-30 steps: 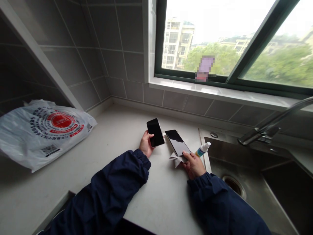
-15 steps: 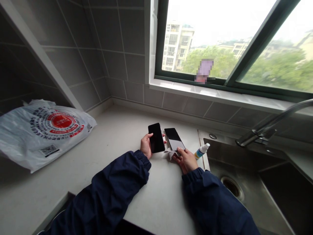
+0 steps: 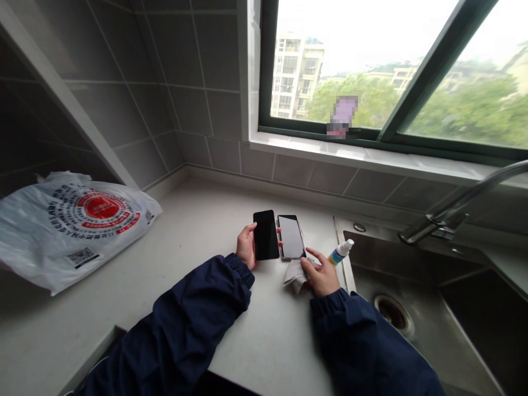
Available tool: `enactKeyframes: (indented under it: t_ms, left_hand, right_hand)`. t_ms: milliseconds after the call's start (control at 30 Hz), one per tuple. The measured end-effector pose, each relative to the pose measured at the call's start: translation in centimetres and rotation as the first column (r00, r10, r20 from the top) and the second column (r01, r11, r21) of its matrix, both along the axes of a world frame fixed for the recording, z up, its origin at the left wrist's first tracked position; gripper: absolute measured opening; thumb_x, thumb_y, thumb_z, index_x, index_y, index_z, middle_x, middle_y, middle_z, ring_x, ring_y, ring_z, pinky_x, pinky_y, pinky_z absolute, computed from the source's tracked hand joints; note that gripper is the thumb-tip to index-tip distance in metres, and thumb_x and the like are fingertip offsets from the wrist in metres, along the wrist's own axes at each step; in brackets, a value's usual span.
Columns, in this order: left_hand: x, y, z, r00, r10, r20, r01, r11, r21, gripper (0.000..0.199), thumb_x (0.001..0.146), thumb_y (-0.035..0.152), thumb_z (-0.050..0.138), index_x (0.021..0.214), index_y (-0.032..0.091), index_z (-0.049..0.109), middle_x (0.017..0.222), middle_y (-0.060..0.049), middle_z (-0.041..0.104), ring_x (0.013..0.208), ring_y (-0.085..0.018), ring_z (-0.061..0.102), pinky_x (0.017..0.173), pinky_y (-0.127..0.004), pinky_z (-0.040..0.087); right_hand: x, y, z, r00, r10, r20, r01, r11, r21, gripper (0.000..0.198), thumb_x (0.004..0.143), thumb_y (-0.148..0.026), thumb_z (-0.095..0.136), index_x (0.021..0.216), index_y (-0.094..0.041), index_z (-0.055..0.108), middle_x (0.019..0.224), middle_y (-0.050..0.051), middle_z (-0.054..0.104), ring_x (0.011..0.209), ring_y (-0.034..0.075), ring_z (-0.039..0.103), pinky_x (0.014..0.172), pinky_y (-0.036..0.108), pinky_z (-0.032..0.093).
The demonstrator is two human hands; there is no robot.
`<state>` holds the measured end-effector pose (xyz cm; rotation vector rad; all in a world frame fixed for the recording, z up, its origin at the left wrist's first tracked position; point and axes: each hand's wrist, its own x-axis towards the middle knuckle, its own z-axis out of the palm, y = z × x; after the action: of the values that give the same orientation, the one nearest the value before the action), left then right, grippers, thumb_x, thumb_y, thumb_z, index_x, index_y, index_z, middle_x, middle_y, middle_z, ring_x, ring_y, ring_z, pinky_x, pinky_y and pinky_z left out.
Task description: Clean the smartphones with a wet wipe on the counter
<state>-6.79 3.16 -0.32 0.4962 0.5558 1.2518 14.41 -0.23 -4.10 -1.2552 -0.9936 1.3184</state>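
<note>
My left hand (image 3: 246,245) is closed around a black smartphone (image 3: 266,235), thumb along its left edge and fingertips showing at its right edge. Just to the right is a second smartphone (image 3: 292,236), its dark-framed screen reflecting pale light. My right hand (image 3: 324,275) is at that phone's lower right corner, thumb and index finger apart at its edge. A crumpled light-grey cloth (image 3: 296,275) lies below the phone, partly under the right hand. Behind the right hand is a small spray bottle (image 3: 341,252) with a white top and a blue and yellow label, its lower part hidden.
A white plastic bag (image 3: 82,225) with red and black print sits on the pale counter (image 3: 198,214) at left. At right are a steel sink (image 3: 371,280) and a curved faucet (image 3: 429,223). Behind stand a tiled wall and a window (image 3: 330,71).
The second phone has turned more upright in view, and my right hand has shifted slightly right with its fingers spreading. More of the cloth shows. The left hand's phone moved slightly right.
</note>
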Motion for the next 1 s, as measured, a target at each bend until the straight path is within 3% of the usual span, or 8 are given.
enactKeyframes:
  t_ms: [133,233,400,533,767,1000]
  left_hand:
    - [0.4,-0.7,0.4,0.997,-0.063,0.047,0.063,0.998,-0.002,0.063,0.087,0.054,0.045,0.132,0.012,0.054,0.123,-0.022,0.064,0.082,-0.033,0.071,0.076,-0.049,0.054]
    - [0.9,-1.4,0.5,0.988,-0.132,0.076,0.133,0.991,-0.009,0.065,0.088,0.057,0.043,0.137,0.015,0.049,0.128,-0.022,0.062,0.081,-0.033,0.071,0.075,-0.051,0.054]
    - [1.5,-2.2,0.5,0.971,-0.223,0.090,0.226,0.974,-0.019,0.065,0.088,0.059,0.042,0.138,0.017,0.047,0.130,-0.024,0.059,0.077,-0.032,0.071,0.073,-0.053,0.053]
    - [1.6,-2.4,0.5,0.960,-0.267,0.085,0.270,0.963,-0.023,0.064,0.089,0.060,0.041,0.134,0.015,0.049,0.126,-0.024,0.061,0.076,-0.031,0.070,0.070,-0.051,0.054]
    - [2.1,-2.7,0.4,0.934,-0.352,0.058,0.352,0.936,0.009,0.062,0.090,0.059,0.037,0.132,0.015,0.052,0.124,-0.022,0.062,0.076,-0.032,0.070,0.068,-0.050,0.054]
    - [2.2,-2.7,0.4,0.894,-0.445,0.054,0.447,0.894,-0.021,0.060,0.091,0.054,0.040,0.136,0.015,0.050,0.121,-0.022,0.065,0.071,-0.030,0.071,0.066,-0.049,0.055]
  right_hand:
    - [0.4,-0.6,0.3,0.995,-0.060,0.082,0.048,0.990,0.135,0.050,0.068,-0.054,0.080,0.097,-0.014,0.069,0.056,-0.001,0.062,0.045,0.011,0.052,0.040,0.020,0.041]
    - [0.2,-1.0,0.5,0.986,-0.116,0.117,0.090,0.974,0.209,0.042,0.073,-0.054,0.077,0.088,-0.016,0.070,0.059,0.000,0.062,0.048,0.011,0.053,0.041,0.021,0.045]
    - [-0.5,-1.2,0.7,0.981,-0.158,0.109,0.121,0.948,0.293,0.042,0.076,-0.056,0.073,0.090,-0.017,0.070,0.087,0.008,0.071,0.067,0.019,0.068,0.054,0.031,0.060]
    - [-0.3,-0.9,0.4,0.974,-0.196,0.112,0.145,0.923,0.357,0.041,0.075,-0.056,0.074,0.089,-0.018,0.072,0.107,0.012,0.069,0.089,0.025,0.070,0.071,0.037,0.062]
    - [0.1,-0.8,0.7,0.968,-0.208,0.139,0.143,0.917,0.372,0.036,0.077,-0.053,0.073,0.091,-0.019,0.073,0.104,0.010,0.071,0.100,0.027,0.068,0.087,0.041,0.058]
    - [-0.7,-1.3,1.3,0.972,-0.203,0.119,0.151,0.926,0.346,0.042,0.076,-0.052,0.075,0.102,-0.020,0.070,0.095,0.008,0.072,0.091,0.025,0.069,0.081,0.041,0.060]
